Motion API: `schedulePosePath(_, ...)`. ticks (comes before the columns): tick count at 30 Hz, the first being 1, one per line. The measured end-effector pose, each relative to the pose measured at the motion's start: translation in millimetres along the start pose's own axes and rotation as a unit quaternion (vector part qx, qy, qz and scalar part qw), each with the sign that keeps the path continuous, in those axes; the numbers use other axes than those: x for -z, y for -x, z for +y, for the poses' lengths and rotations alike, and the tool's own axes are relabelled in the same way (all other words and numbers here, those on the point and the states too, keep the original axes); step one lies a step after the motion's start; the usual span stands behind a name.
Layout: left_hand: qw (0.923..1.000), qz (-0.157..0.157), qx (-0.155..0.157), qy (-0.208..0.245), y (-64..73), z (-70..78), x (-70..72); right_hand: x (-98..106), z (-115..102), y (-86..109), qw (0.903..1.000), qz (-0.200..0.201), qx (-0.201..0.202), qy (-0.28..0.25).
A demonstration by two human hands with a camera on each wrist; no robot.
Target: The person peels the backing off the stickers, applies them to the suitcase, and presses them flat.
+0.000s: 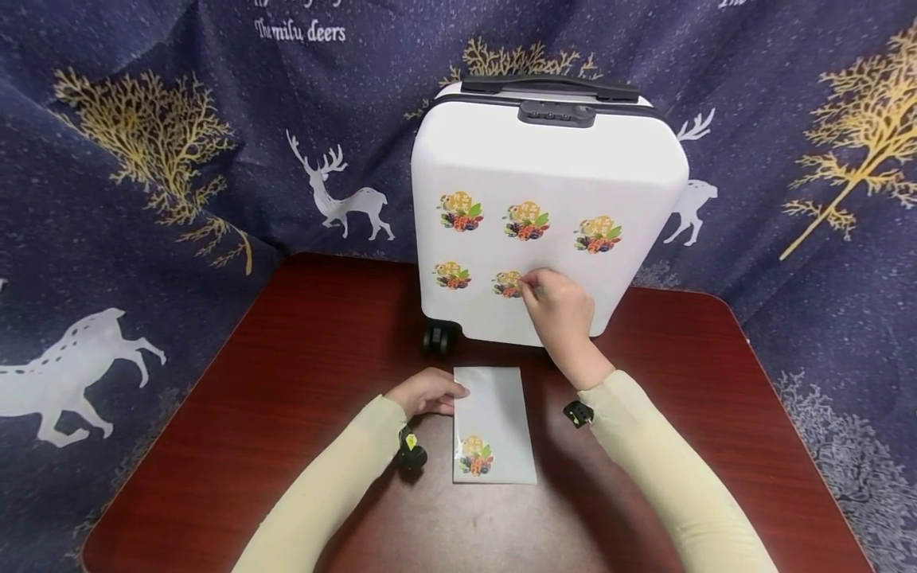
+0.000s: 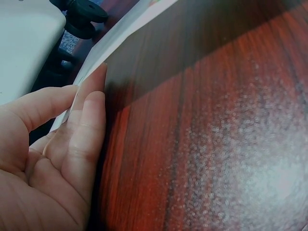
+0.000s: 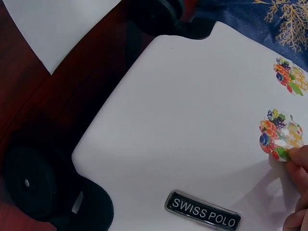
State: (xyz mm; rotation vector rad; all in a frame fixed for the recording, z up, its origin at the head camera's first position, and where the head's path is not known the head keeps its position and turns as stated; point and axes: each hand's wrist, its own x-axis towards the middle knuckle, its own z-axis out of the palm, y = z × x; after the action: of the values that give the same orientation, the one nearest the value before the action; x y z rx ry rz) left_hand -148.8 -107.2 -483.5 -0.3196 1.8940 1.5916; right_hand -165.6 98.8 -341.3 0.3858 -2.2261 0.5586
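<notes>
A white suitcase stands upright at the back of the table, with several round fruit-print stickers on its front. My right hand pinches the right edge of a sticker in the lower row; in the right wrist view, this sticker lies against the suitcase face. On the table, a white backing sheet bears a single fruit sticker near its lower left corner. My left hand holds that sheet's left edge between thumb and fingers, also visible in the left wrist view.
Black wheels carry the suitcase on the dark red wooden table. A SWISS POLO badge sits low on its face. Behind hangs a blue cloth printed with deer and golden trees.
</notes>
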Motion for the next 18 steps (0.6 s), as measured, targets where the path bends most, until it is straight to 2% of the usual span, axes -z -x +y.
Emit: schedulePosePath(18,0.9999,0.000,-0.010,-0.009,0.0,0.3,-0.9,-3.4,7.8,5.2,0.9996,0.019,0.006,-0.021)
